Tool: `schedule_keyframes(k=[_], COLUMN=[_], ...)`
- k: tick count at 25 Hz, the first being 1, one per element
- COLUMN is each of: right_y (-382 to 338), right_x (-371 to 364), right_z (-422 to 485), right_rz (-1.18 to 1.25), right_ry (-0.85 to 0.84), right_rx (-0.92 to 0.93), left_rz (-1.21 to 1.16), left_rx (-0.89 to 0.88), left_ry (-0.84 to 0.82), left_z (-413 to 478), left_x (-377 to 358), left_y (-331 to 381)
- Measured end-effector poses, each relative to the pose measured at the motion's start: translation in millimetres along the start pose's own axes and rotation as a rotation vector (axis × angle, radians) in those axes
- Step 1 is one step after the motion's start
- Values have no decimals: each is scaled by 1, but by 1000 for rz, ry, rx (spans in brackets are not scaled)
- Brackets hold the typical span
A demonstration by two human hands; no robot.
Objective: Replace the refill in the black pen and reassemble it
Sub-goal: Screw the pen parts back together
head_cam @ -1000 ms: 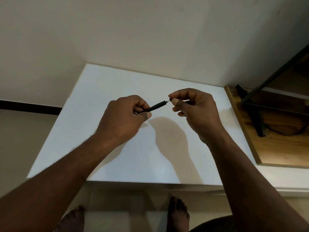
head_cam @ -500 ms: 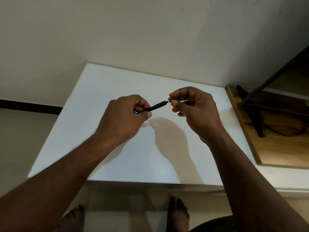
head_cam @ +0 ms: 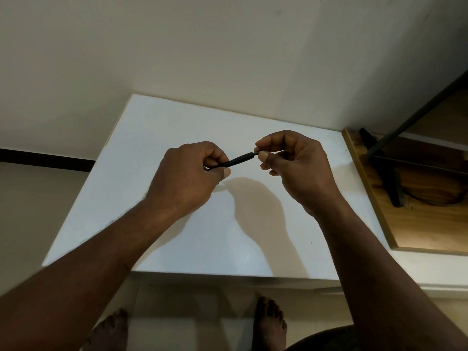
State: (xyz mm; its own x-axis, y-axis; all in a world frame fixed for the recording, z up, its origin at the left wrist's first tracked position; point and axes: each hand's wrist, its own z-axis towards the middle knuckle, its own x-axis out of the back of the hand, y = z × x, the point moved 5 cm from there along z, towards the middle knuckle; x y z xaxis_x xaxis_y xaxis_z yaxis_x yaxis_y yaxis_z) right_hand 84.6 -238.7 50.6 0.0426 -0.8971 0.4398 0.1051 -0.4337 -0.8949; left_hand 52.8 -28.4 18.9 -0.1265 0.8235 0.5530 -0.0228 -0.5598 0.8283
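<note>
Hardly anything has shifted over the last second: the left hand (head_cam: 187,173) still has its fingers curled round the rear of the black pen (head_cam: 240,159), and the right hand (head_cam: 298,168) still pinches the pen's far end between thumb and forefinger. The pen is held in the air above the white desk (head_cam: 177,244), slanting up toward the right, with both hands at nearly the same spots as before. Only the right fingertips (head_cam: 264,156) look slightly re-set on the end, the thumbnail now turned more toward the camera. That small roll with no gap opening suggests a twisting step at the tip end, either loosening or tightening; which of the 2 cannot be told. A pale bit shows just where the barrel meets the pinch, too small to identify. No loose refill or other part lies on the desk in view.
</note>
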Motion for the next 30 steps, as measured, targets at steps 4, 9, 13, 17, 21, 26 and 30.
schedule_keyframes(k=[4, 9, 13, 17, 21, 26, 30], right_y=[1, 1, 1, 2, 3, 6, 6], right_x=[0, 0, 1, 0, -1, -4, -6], right_z=[0, 0, 0, 0, 0, 0, -1], right_rz=[-6, -10, 22, 18, 4, -3, -14], right_ry=[7, 5, 5, -14, -70, -93, -55], right_rx=[-7, -1, -8, -19, -31, -67, -74], left_rz=[11, 15, 15, 17, 19, 26, 25], left_rx=[3, -3, -7, -10, -11, -20, -33], left_ry=[9, 16, 16, 14, -2, -14, -10], left_z=[0, 0, -1, 0, -1, -2, -3], left_x=[0, 1, 1, 2, 1, 1, 1], left_y=[0, 0, 0, 0, 1, 1, 3])
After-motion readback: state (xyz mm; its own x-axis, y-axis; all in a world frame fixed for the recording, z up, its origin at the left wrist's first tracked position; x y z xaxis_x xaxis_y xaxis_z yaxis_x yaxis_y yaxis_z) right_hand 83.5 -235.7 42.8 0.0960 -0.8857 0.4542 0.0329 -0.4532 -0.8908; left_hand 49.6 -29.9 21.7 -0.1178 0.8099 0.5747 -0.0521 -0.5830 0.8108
